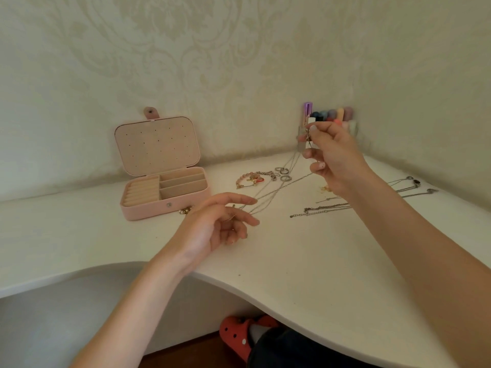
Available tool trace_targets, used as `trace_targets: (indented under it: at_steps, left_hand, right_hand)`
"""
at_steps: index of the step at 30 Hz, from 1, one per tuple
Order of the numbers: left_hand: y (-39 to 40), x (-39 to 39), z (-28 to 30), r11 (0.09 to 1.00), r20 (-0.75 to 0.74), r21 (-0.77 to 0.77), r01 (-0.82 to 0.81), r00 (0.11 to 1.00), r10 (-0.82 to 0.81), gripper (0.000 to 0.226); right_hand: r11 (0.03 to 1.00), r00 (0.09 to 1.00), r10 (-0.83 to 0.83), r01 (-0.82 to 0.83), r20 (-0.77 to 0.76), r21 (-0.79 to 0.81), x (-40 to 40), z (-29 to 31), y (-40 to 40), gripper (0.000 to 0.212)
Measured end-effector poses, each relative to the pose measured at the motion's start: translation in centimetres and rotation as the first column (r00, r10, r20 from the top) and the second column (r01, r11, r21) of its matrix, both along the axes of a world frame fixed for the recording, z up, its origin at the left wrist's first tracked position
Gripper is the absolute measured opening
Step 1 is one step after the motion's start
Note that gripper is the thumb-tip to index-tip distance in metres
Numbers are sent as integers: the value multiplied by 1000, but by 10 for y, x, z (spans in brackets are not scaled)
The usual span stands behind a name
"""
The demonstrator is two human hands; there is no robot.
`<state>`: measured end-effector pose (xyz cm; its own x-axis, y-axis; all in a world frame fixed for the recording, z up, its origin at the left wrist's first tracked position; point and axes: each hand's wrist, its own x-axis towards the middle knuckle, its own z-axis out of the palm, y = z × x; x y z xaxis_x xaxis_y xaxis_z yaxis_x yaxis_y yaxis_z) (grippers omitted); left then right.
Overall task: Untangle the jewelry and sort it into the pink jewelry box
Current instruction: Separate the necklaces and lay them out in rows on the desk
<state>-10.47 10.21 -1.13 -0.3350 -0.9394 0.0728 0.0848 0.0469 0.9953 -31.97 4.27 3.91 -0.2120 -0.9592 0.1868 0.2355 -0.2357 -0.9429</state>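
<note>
While the right hand (332, 155) pinches a small clasp or pendant high above the far side of the desk (305, 251), thin chains (268, 197) run down and to the left from it, crossing each other on the way to the left hand (225, 221). That hand is relaxed, its fingers loosely spread, with the strands passing at its fingertips (252, 201); whether any finger truly pinches them I cannot tell.

The box (164, 187) stands open at far left, its compartments bare, with a small beaded piece just beside its near edge. Between box and right hand lie a bracelet (252, 179) and rings (283, 172); more necklaces (326, 208) lie to the right, partly under the right forearm.

My judgement is that the risk lies in the crossing strands. Pulling the hands further apart would tighten the crossing into a knot, and a fine chain under such strain could kink or snap. The hanging strands also pass close over the rings and bracelet and could snag them. The right forearm could sweep the necklaces off the desk.
</note>
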Motion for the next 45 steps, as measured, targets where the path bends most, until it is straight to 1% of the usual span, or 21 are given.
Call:
trace_targets:
  at_steps: [1,3,5,6,7,9,11,14,16,18,20,22,26,30,36,39,42,43,45]
  left_hand:
    - [-1,1,-1,1000,30,11,3,1000,-3,38]
    - [-1,3,-3,1000,87,-17,-8,996,9,35]
    - [-3,8,-3,993,142,-88,-77,986,89,29]
    - [-4,11,-3,979,183,-153,-136,969,163,27]
    - [-5,14,-4,950,229,-240,-198,940,253,28]
    - [-7,22,-7,848,303,-452,-277,847,437,31]
    - [-9,28,-9,744,363,-612,-268,741,565,35]
    - [-8,30,-11,606,350,-754,-255,625,698,38]
    - [-8,30,-12,524,322,-815,-249,557,765,30]
    - [-9,29,-16,485,302,-834,-263,517,801,20]
    - [-11,29,-19,477,306,-835,-274,490,816,13]
    - [-12,27,-21,492,329,-823,-284,469,820,11]
    - [-14,27,-21,515,334,-789,-336,469,818,11]
    - [-15,27,-22,533,356,-779,-329,467,809,10]
    - [-14,27,-24,495,350,-844,-206,489,799,15]
    - [-8,21,-22,499,372,-858,-122,523,767,12]
    - [3,10,-20,507,404,-861,-52,535,742,9]
    - [6,5,-19,484,390,-874,-33,545,742,8]
    - [11,-9,-16,399,333,-917,20,592,734,6]
  right_hand:
    - [1000,1000,3,-3,2,-8,0,0,0,10]
    - [1000,1000,-4,4,-9,-12,-1,1,0,9]
    - [999,998,-40,39,-55,-4,-4,0,-1,5]
    - [998,995,-59,60,-78,-1,-5,0,-2,4]
    - [997,993,-74,75,-91,0,-6,-1,-2,4]
    - [996,991,-87,88,-98,-1,-7,-1,-3,5]
    - [996,990,-83,84,-115,-4,-7,-2,-3,7]
    - [996,983,-84,82,-166,-16,-7,-6,-5,16]
    - [994,968,-108,102,-228,-38,-7,-8,-6,18]
    - [991,954,-129,119,-269,-56,-8,-10,-7,16]
    - [989,941,-148,132,-303,-73,-8,-12,-8,16]
    - [987,933,-153,130,-325,-90,-7,-13,-8,15]
    - [991,946,-113,84,-305,-107,-3,-12,-6,13]
    - [991,954,-101,73,-281,-110,-2,-11,-6,14]
    - [990,974,-136,126,-178,-64,-5,-9,-6,16]
    - [978,970,-210,209,-122,-21,-11,-9,-6,15]
    - [960,952,-274,278,-133,11,-27,-12,-3,12]
    - [954,944,-291,298,-157,25,-36,-14,-1,11]
    - [942,922,-318,334,-220,40,-59,-17,5,9]
